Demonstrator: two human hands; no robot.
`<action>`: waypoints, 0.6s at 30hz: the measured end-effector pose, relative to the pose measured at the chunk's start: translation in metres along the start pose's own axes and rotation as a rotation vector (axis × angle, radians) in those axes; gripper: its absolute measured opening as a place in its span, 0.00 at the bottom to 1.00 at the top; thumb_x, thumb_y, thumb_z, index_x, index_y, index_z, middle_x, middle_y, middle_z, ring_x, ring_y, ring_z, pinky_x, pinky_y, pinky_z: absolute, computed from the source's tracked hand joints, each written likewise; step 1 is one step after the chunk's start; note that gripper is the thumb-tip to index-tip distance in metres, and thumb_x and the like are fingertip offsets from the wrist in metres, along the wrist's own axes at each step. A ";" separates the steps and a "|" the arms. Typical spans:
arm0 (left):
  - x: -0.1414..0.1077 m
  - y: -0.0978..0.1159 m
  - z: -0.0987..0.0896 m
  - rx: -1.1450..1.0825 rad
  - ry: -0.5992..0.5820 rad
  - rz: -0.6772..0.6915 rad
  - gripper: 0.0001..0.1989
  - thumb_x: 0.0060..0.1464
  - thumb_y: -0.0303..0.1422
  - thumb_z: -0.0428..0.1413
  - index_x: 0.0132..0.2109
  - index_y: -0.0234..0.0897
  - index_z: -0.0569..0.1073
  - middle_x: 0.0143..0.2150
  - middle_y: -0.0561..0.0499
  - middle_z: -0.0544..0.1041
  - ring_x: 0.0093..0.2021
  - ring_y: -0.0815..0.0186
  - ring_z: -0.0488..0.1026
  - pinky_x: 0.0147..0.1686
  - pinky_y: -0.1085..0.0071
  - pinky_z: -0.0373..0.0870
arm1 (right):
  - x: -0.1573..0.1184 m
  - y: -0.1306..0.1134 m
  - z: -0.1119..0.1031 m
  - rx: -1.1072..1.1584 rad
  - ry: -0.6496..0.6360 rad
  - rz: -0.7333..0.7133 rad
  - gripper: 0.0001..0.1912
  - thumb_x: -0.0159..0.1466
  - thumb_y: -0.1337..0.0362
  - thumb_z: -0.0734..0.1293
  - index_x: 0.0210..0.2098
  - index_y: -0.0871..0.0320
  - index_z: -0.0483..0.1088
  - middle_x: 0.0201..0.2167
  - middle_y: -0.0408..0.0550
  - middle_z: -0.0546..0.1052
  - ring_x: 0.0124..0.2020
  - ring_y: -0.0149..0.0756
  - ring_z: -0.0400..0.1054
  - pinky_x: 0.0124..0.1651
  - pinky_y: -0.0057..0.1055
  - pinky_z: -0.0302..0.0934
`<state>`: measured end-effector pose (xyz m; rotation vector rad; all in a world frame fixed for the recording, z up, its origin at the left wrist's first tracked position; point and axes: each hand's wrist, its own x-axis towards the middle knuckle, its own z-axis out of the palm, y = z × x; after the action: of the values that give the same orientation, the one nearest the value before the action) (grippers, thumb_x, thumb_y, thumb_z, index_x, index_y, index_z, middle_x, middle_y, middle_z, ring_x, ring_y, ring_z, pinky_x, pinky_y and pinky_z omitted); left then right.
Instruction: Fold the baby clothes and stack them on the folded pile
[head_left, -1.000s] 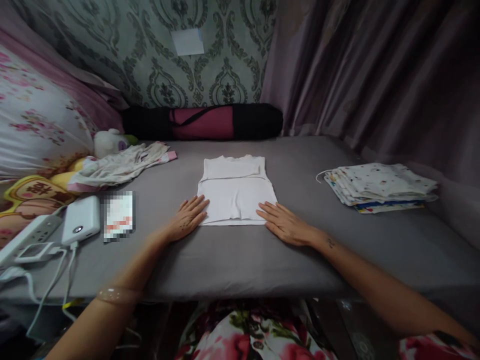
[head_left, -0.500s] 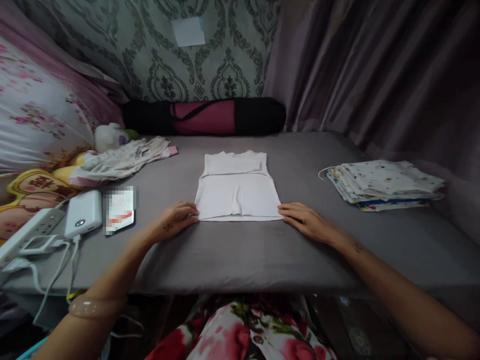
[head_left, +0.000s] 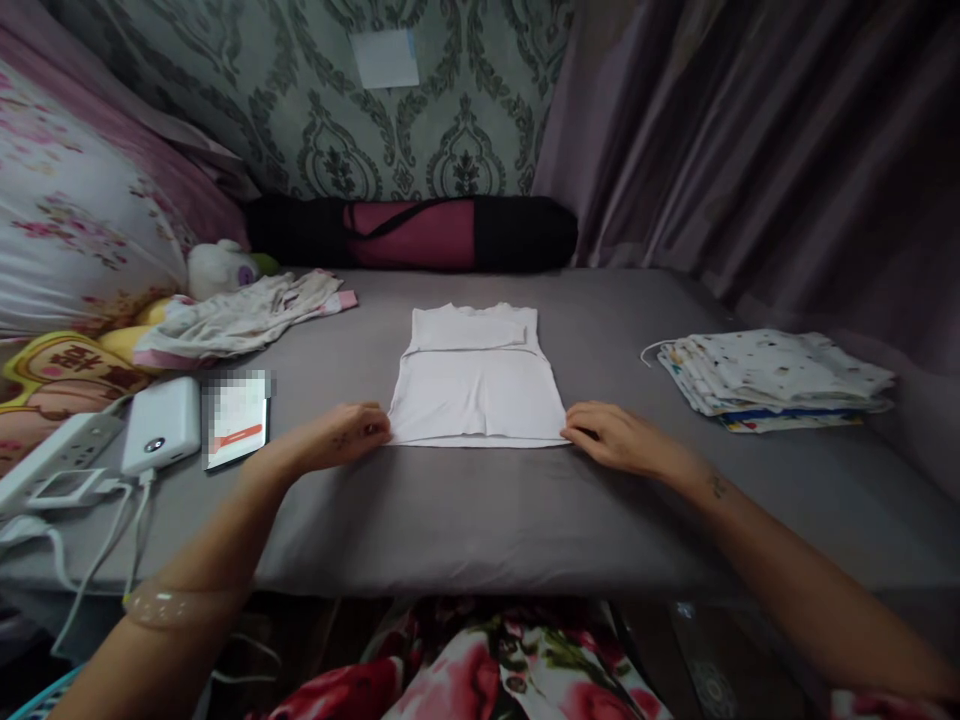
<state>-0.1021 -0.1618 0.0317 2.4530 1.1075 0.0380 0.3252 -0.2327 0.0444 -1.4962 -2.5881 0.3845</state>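
A small white shirt lies flat on the grey bed sheet, its sleeves folded across the upper part. A slight crease runs up from the middle of its near hem. My left hand pinches the near left corner of the hem, fingers closed on the cloth. At the near right corner, my right hand grips the hem between thumb and fingers. Both hands rest low over the sheet, and the hem is drawn straight between them.
Folded patterned cloths are stacked at the right. On the left are a phone, a white power bank, a power strip with cables, and a crumpled garment. A black and maroon bag lies along the wall.
My fingers, which lay flatter at the hem's corners, have now curled into a pinch on the cloth. The hem's corners are drawn slightly outward. The view has shifted a little.
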 end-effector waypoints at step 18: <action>0.077 0.002 0.051 0.238 0.149 -0.162 0.31 0.66 0.48 0.35 0.71 0.42 0.53 0.74 0.46 0.48 0.73 0.54 0.43 0.68 0.50 0.45 | 0.128 -0.038 0.064 -0.018 -0.026 -0.039 0.33 0.72 0.53 0.50 0.71 0.63 0.47 0.72 0.55 0.43 0.73 0.43 0.33 0.71 0.48 0.24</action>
<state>-0.0380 -0.1274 -0.0254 2.5926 1.4469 0.0417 0.2142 -0.1500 -0.0080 -1.4539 -2.6430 0.3790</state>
